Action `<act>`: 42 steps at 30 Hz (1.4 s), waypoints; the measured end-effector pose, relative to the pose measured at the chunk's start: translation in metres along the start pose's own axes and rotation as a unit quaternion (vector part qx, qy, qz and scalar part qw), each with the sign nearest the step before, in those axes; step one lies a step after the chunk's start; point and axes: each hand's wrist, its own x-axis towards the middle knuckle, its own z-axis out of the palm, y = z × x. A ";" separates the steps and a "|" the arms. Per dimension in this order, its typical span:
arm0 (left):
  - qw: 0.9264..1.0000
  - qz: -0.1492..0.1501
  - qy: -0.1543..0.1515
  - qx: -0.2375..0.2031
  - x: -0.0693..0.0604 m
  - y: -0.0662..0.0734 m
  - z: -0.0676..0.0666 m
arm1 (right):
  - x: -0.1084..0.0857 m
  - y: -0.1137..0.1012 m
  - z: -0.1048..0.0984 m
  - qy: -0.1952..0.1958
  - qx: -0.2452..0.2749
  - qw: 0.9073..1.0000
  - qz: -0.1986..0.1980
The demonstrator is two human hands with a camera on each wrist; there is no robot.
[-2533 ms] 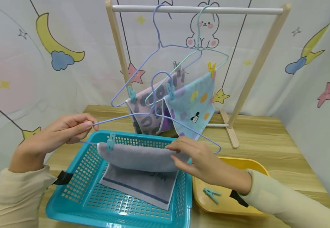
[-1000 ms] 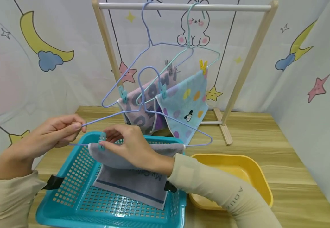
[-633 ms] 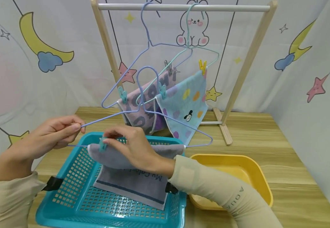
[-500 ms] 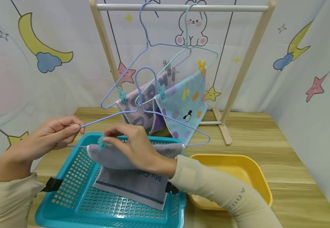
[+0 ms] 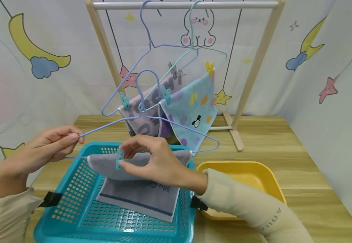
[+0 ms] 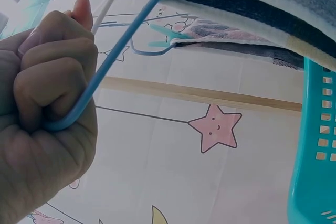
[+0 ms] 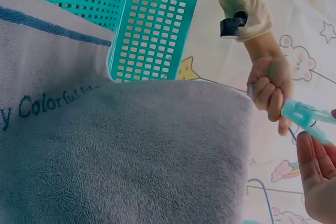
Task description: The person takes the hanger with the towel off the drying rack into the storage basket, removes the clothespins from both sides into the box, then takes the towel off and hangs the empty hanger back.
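Note:
My left hand (image 5: 49, 143) grips the left end of a periwinkle hanger (image 5: 180, 127), and in the left wrist view its fingers curl around the wire. A grey towel (image 5: 139, 165) is folded over the hanger's lower bar, its lettered lower part hanging into the teal basket (image 5: 46, 222). Near the towel's left end, my right hand (image 5: 160, 162) pinches a teal clothespin (image 5: 119, 159) between thumb and fingers. The right wrist view shows this clothespin (image 7: 302, 115) apart from the towel (image 7: 131, 156).
Behind stands a wooden drying rack (image 5: 256, 64). A pink-grey towel (image 5: 147, 125) and a spotted blue towel (image 5: 191, 111) hang on it from clipped hangers. A yellow tray (image 5: 271, 179) sits at right, partly hidden by my right forearm.
My right hand has moved from the towel's right part to the clothespin at its left end, taken hold of it and shifted it slightly right along the towel. My left hand keeps its grip.

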 end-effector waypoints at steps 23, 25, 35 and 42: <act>1.000 0.012 -0.004 -0.024 -0.008 -0.004 -0.001 | -0.068 0.005 -0.063 -0.010 -0.030 0.999 0.042; 1.000 0.013 -0.004 -0.023 -0.008 -0.004 -0.002 | -0.079 0.006 -0.072 -0.012 -0.041 0.998 0.050; 0.999 0.014 -0.006 -0.030 -0.010 -0.003 -0.002 | -0.129 0.005 -0.112 -0.004 -0.090 0.989 0.115; 0.999 0.021 -0.008 -0.033 -0.011 -0.003 -0.003 | -0.157 0.011 -0.133 -0.012 -0.102 0.987 0.121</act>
